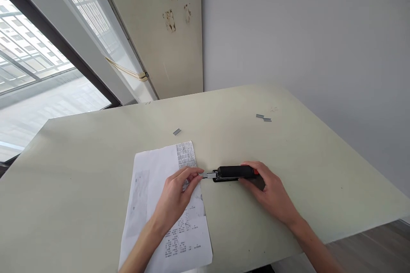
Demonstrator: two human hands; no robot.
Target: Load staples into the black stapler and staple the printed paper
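Observation:
A black stapler (pixel 235 172) lies on the table with its front end toward the left. My right hand (pixel 270 190) is wrapped round its rear end, thumb and fingers on either side, beside a small red part. From the stapler's front juts a silvery metal staple tray (pixel 210 175). My left hand (pixel 179 190) pinches the tip of that tray between thumb and fingers; whether staples are in it, I cannot tell. Beneath my left hand and forearm is a printed sheet of paper (pixel 141 204), with text and a patterned block along its right side.
A short staple strip (pixel 177 132) lies beyond the paper. Two more staple strips (pixel 263 117) lie touching toward the back right of the pale table (pixel 80 170). A grey wall (pixel 304 30) borders the right side, and a window (pixel 32 47) is at the left.

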